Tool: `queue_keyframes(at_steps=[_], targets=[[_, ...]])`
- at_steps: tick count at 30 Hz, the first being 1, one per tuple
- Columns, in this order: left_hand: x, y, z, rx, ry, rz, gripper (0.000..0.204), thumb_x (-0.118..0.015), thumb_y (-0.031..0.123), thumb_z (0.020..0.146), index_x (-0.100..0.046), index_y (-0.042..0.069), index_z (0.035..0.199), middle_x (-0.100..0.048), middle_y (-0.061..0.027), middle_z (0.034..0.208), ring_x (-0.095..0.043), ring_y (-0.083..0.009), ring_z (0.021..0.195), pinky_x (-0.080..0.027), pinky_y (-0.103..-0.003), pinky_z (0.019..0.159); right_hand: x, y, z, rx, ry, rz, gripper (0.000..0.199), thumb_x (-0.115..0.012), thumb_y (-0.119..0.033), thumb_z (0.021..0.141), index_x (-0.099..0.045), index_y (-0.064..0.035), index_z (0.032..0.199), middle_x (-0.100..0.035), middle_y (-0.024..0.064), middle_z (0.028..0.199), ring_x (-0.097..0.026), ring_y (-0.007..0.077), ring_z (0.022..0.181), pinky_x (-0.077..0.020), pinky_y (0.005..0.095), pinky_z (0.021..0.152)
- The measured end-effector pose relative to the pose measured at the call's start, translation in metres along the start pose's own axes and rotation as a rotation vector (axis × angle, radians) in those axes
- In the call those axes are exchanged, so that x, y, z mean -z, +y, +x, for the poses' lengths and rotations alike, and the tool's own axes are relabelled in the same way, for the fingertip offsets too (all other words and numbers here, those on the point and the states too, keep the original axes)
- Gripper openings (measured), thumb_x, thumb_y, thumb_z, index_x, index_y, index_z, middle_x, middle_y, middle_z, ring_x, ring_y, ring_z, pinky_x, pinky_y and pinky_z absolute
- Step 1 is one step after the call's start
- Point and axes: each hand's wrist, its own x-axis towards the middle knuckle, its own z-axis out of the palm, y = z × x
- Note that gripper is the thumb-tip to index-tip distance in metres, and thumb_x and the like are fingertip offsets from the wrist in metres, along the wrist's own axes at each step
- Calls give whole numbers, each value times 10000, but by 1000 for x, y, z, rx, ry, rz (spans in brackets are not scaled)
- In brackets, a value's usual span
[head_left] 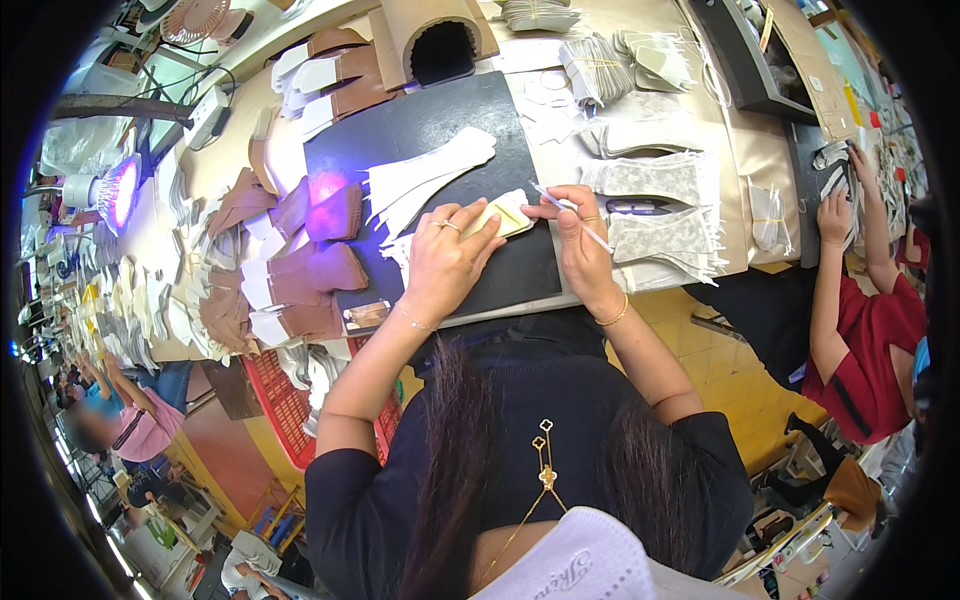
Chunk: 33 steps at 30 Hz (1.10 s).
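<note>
My left hand (443,258) lies over a small pale-yellow piece (506,213) with white edges, pressing it on the black mat (440,115). Its fingers and thumb grip the piece's near end, which they partly hide. In my right hand (583,245) is a thin white pen-like stick (541,190), slanting past the fingers. The right index finger reaches to the far right end of the yellow piece. White strap-shaped pieces (430,172) lie fanned on the mat, just beyond my left hand.
Brown and white cut pieces (315,275) lie left of the mat. Patterned grey-white stacks (655,180) are at the right, beside a tied bundle (597,70). A lit lamp (118,193) stands left, a red basket (275,400) below. A co-worker in red (870,335) works at the right.
</note>
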Motion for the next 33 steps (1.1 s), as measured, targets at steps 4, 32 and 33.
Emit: queue_keyframes(at_steps=[4,32,33], targets=[[-2,-1,1,-4,0,-2,281,-839,215,761,-775,100,1010,-714,-83,1159,-645,-278,986,-504,-406,851,-2,-4,2,-9,-11,-12,251,-537,-245,1063,-597,-12,1135,-703,113,1008,-702,215,936,-498,323,900],[4,-9,1,257,53,-418,307,-835,133,795,-732,53,1073,-709,-117,1112,-683,-292,1000,-553,-381,873,1,-20,9,16,-17,-46,425,-437,-376,1100,-568,21,1175,-586,84,1081,-687,212,1071,-493,317,932],[4,-8,1,267,71,-440,315,-837,123,793,-723,47,1077,-706,-122,1113,-685,-298,1006,-556,-381,873,0,-19,9,16,-33,-32,425,-441,-377,1098,-556,21,1194,-574,83,1099,-687,218,1092,-494,314,936]])
